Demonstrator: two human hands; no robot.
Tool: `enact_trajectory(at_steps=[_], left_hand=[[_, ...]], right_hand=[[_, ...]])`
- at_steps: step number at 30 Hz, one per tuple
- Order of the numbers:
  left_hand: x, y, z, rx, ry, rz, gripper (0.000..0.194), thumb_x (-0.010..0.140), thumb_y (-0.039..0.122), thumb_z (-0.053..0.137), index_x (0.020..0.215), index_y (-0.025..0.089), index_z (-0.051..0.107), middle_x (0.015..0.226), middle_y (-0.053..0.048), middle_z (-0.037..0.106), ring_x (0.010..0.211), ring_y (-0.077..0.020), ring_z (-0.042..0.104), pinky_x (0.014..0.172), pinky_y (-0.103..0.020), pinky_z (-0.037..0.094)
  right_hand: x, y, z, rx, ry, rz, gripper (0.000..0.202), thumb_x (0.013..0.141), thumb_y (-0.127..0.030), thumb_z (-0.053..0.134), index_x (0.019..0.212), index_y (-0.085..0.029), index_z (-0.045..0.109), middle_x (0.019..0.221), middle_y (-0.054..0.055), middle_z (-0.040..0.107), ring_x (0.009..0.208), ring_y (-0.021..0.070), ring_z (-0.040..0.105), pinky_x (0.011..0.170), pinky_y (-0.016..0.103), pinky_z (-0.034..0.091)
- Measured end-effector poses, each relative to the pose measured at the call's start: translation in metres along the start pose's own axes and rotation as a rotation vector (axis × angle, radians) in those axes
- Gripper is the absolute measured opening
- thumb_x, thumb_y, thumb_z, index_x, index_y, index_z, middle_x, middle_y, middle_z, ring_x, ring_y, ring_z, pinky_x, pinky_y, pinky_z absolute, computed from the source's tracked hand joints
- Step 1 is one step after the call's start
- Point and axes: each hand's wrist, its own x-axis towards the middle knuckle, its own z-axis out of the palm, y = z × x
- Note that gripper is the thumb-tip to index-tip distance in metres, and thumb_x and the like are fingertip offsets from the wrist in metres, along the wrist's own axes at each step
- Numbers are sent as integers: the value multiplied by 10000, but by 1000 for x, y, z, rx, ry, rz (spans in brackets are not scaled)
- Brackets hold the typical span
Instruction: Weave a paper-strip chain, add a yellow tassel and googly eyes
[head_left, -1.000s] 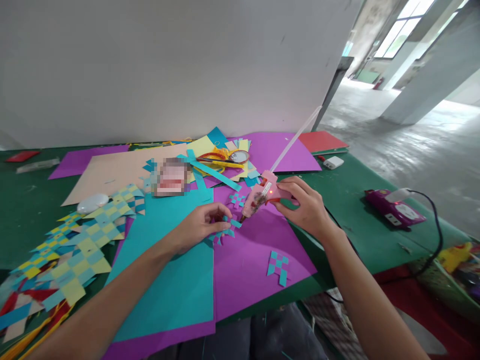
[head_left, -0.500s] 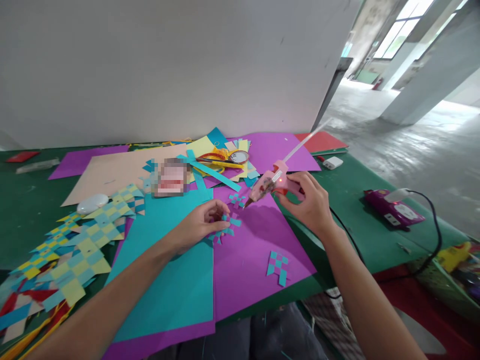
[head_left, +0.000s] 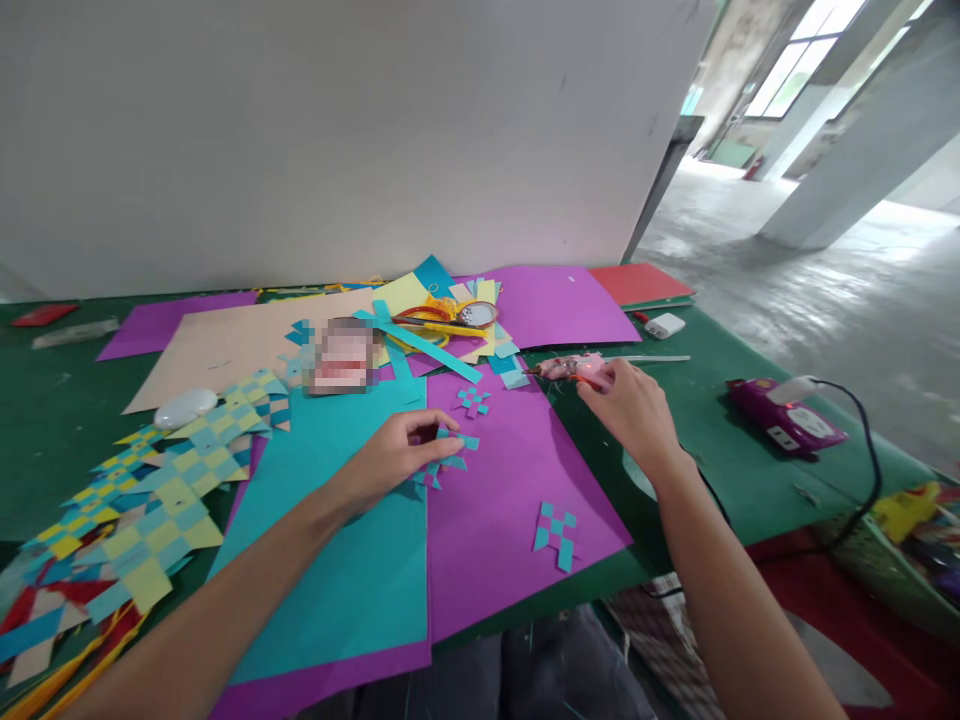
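My left hand (head_left: 409, 445) pinches a woven paper fish (head_left: 454, 460) in teal and purple, over the seam between a teal sheet (head_left: 337, 560) and a purple sheet (head_left: 510, 540). My right hand (head_left: 630, 405) is closed around the handle of a pink hot glue gun (head_left: 574, 368), which lies on its side at table height with its nozzle pointing left. A clear glue stick (head_left: 652, 358) sticks out of its back. Two more woven pieces rest on the purple sheet: a small one (head_left: 472, 401) and a larger one (head_left: 556, 535).
Yellow-and-blue woven paper pieces (head_left: 169, 500) are heaped at left beside a white mouse-shaped object (head_left: 186, 408). Scissors (head_left: 427, 322) and paper strips (head_left: 427, 345) lie at the back. A purple power strip (head_left: 787, 415) with a black cord sits at right, near a filled basket (head_left: 900, 570).
My right hand has moved the glue gun right and down from above the purple sheet, turning it onto its side. My left hand stays nearly in place with the paper fish.
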Motion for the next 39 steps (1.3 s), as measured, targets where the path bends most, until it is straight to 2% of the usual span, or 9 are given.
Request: enact_trajectory(at_steps=[11,16,18,20,23,26,29,36,39], left_hand=[[-3,4,0,21,-9,-20,221,785,395,669,808,176,658,682,0,648,563,-99,574,481,-185,406],[-2,3,0,10,1,-42,234,759,399,698,782,168,669,705,-10,682,548,-95,584,494,-190,435],[-2,2,0,19,-2,-39,239,751,398,705,775,163,673,687,-8,676,539,-97,587,506,-197,446],[-2,1,0,27,-9,-38,241,739,395,714,774,161,673,652,0,657,534,-104,589,509,-206,452],[-3,2,1,37,-16,-34,246,735,399,714,781,161,673,633,7,632,538,-111,579,513,-217,453],[-3,2,2,98,-18,41,228,747,388,703,749,162,679,659,2,625,588,-110,562,562,-223,462],[-2,1,3,92,-39,70,221,759,382,692,756,163,665,684,1,611,610,-115,562,576,-229,480],[-3,2,2,-12,-29,18,244,739,388,714,744,166,614,629,31,539,538,-100,552,520,-221,490],[-3,0,1,-17,-15,24,244,732,386,721,758,176,598,629,45,489,531,-95,525,506,-225,494]], right_hand=[[0,8,7,-90,-81,11,330,802,-447,534,937,-149,578,942,141,655,912,297,606,699,347,407],[3,8,7,11,162,-103,339,806,-449,586,933,-135,599,943,145,632,946,302,570,799,409,437],[-1,-3,2,175,343,-251,219,841,-353,568,939,-160,606,918,114,632,928,269,566,838,411,438],[-10,-20,-1,362,367,-528,138,877,-263,527,956,-194,616,925,86,640,928,233,567,869,397,439],[-29,-45,0,493,119,-955,261,868,-211,554,1124,-201,606,1086,84,643,1018,219,551,922,402,435],[-41,-59,7,523,-51,-1127,268,848,-226,607,1113,-202,636,1175,80,629,1116,235,500,964,420,422],[-42,-60,12,569,-83,-1123,98,858,-200,602,894,-227,689,1021,35,689,1057,223,517,922,404,439],[-27,-48,11,467,207,-711,170,881,-186,530,733,-188,614,748,56,660,816,214,539,783,374,440],[-28,-48,11,442,211,-659,268,909,-216,473,663,-188,574,683,54,622,742,206,540,750,367,429]])
